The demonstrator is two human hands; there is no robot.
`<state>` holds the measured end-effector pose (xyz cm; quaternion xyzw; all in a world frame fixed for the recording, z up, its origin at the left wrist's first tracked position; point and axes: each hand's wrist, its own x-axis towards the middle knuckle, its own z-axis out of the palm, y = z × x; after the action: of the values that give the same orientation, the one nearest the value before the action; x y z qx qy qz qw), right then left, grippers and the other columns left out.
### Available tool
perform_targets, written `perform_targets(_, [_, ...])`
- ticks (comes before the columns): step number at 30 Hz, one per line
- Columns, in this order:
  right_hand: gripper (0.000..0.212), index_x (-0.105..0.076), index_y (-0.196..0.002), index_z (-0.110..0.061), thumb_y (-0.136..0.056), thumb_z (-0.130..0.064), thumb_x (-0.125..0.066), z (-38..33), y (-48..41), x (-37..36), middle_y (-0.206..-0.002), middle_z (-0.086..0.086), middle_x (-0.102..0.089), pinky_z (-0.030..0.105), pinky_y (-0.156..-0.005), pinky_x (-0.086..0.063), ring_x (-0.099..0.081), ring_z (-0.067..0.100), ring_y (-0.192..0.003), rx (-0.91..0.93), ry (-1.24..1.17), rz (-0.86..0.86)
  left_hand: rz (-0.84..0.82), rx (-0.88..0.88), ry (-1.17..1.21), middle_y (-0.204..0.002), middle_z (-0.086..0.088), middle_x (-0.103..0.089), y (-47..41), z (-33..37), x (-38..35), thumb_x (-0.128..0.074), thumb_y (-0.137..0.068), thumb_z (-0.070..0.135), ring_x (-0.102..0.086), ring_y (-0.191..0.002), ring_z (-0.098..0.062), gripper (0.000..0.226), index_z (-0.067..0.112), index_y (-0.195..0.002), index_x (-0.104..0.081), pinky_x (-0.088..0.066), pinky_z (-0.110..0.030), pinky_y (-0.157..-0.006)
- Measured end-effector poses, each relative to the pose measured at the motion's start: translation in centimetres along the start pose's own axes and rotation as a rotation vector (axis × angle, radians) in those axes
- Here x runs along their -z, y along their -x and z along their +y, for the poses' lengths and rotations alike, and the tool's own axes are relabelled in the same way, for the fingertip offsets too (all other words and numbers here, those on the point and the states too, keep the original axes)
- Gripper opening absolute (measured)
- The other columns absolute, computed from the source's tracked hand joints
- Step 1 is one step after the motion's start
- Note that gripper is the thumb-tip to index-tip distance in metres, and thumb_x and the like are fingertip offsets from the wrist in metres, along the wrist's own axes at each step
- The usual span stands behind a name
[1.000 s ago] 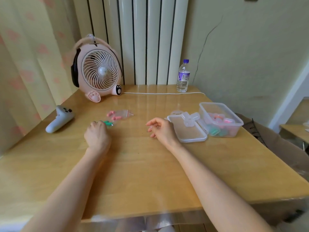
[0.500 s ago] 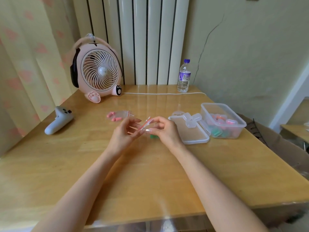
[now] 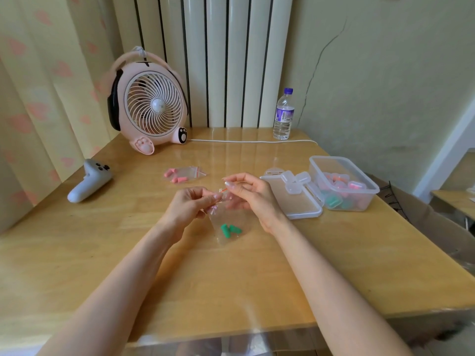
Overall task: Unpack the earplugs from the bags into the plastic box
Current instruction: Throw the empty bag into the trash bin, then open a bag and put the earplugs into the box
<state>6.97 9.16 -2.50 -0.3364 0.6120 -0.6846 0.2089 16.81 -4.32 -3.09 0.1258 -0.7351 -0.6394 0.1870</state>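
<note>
Spreading across most of the view, the wooden table (image 3: 102,253) carries everything. A pink desk fan (image 3: 151,106) stands upright at its eleven o'clock corner, grille facing the person.

The clear plastic box (image 3: 314,170) sits at about two o'clock from the hands, uncovered, with pink, orange and green earplugs showing through its wall. Its lid (image 3: 293,201) lies flat against the box's nine o'clock side, and a few small clear cases (image 3: 295,181) rest on the lid's far end. A grey controller (image 3: 88,179) lies at nine o'clock near the table edge, and a water bottle (image 3: 283,116) stands at one o'clock by the far edge.

Above the table's middle, the left hand (image 3: 187,206) pinches the top edge of a small clear bag (image 3: 226,222) between thumb and fingertips. The right hand (image 3: 253,194) pinches the same edge from the three o'clock side, its other fingers loosely curled. The bag hangs toward six o'clock; whether it touches the table is unclear. Two green earplugs (image 3: 230,230) lie at its bottom.

A second bag (image 3: 190,173) lies flat at eleven o'clock from the hands, with pink earplugs (image 3: 177,176) at its nine o'clock end.
</note>
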Motion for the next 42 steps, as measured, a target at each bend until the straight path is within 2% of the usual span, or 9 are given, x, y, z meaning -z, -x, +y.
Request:
perform_targets(3, [0.018, -0.066, -0.098, -0.015, -0.088, -0.001, -0.06, 0.0, 0.0, 0.2, -0.092, 0.013, -0.062, 0.023, -0.063, -0.053, -0.061, 0.013, -0.072, 0.03, 0.131, -0.079, -0.005, 0.001, 0.006, -0.049, 0.006, -0.051, -0.1, -0.1, -0.2, -0.068, -0.08, 0.012, -0.041, -0.047, -0.005, 0.028, 0.013, -0.058, -0.052, -0.032, -0.017, -0.049])
perform_targets(8, [0.02, -0.065, -0.086, -0.012, -0.087, 0.007, -0.058, -0.3, 0.2, 0.3, -0.083, 0.007, -0.065, 0.02, -0.061, -0.052, -0.06, 0.006, -0.065, 0.018, 0.177, -0.164, 0.102, -0.015, 0.021, -0.041, 0.009, -0.043, -0.3, -0.4, 0.0, -0.075, -0.073, 0.01, -0.037, -0.039, -0.002, 0.038, 0.012, -0.054, -0.042, -0.032, -0.015, -0.044])
perform_targets(18, [0.022, -0.053, -0.072, -0.008, -0.08, 0.009, -0.065, -0.4, 0.2, 0.9, -0.065, 0.007, -0.057, 0.027, -0.056, -0.053, -0.058, 0.018, -0.059, 0.008, 0.167, -0.177, 0.033, -0.115, 0.008, -0.049, 0.004, -0.043, -0.3, -0.1, -0.2, -0.073, -0.07, 0.016, -0.039, -0.041, -0.002, 0.018, 0.009, -0.07, -0.055, -0.033, -0.013, -0.043])
perform_targets(24, [0.014, -0.058, -0.071, -0.005, -0.083, -0.001, -0.065, -0.8, 0.2, 1.3, -0.063, 0.012, -0.055, 0.025, -0.052, -0.05, -0.052, 0.021, -0.055, -0.018, 0.114, -0.131, -0.143, -0.198, -0.036, -0.062, 0.003, -0.052, 0.1, 0.2, 0.0, -0.062, -0.082, 0.017, -0.044, -0.051, -0.004, 0.01, 0.009, -0.081, -0.056, -0.036, -0.014, -0.048])
perform_targets(28, [0.018, -0.061, -0.066, -0.007, -0.085, -0.008, -0.064, -0.7, 0.2, 1.3, -0.062, 0.011, -0.053, 0.021, -0.049, -0.042, -0.05, 0.019, -0.051, -0.046, 0.145, -0.16, -0.098, -0.219, -0.047, -0.057, 0.009, -0.057, -0.1, -0.2, -0.1, -0.06, -0.086, 0.007, -0.048, -0.052, -0.003, 0.011, 0.007, -0.077, -0.053, -0.038, -0.015, -0.051])
perform_targets(31, [0.027, -0.061, -0.062, -0.005, -0.087, -0.015, -0.063, -0.7, 0.3, 1.2, -0.058, 0.01, -0.054, 0.018, -0.045, -0.037, -0.05, 0.019, -0.044, -0.087, 0.177, -0.191, -0.052, -0.232, -0.004, -0.067, 0.0, -0.059, -0.2, -0.3, -0.2, -0.064, -0.081, 0.01, -0.052, -0.065, -0.011, 0.012, 0.004, -0.075, -0.055, -0.042, -0.018, -0.063])
perform_targets(35, [0.037, -0.061, -0.062, 0.001, -0.087, -0.026, -0.064, -0.8, 0.4, 1.0, -0.058, 0.013, -0.055, 0.02, -0.041, -0.043, -0.048, 0.021, -0.044, -0.128, 0.192, -0.201, -0.083, -0.247, 0.023, -0.077, -0.006, -0.057, 0.0, -0.2, -0.2, -0.064, -0.075, 0.019, -0.05, -0.078, -0.021, 0.015, 0.007, -0.075, -0.056, -0.044, -0.024, -0.075])
perform_targets(40, [0.054, -0.063, -0.064, -0.001, -0.077, -0.053, -0.061, -0.6, 0.6, 0.7, -0.053, 0.011, -0.057, 0.025, -0.045, -0.049, -0.052, 0.02, -0.043, -0.185, 0.304, -0.217, -0.122, -0.25, 0.015, -0.08, -0.006, -0.058, 0.2, 0.0, -0.1, -0.061, -0.079, 0.021, -0.051, -0.079, -0.016, 0.015, 0.008, -0.078, -0.055, -0.042, -0.021, -0.077])
perform_targets(42, [0.047, -0.061, -0.069, -0.004, -0.077, -0.05, -0.062, -0.5, 0.5, 0.7, -0.06, 0.013, -0.059, 0.031, -0.051, -0.051, -0.056, 0.023, -0.047, -0.184, 0.271, -0.22, -0.125, -0.245, -0.003, -0.077, -0.004, -0.058, 0.3, 0.1, -0.1, -0.058, -0.084, 0.019, -0.054, -0.075, -0.009, 0.014, 0.006, -0.081, -0.054, -0.043, -0.015, -0.074])
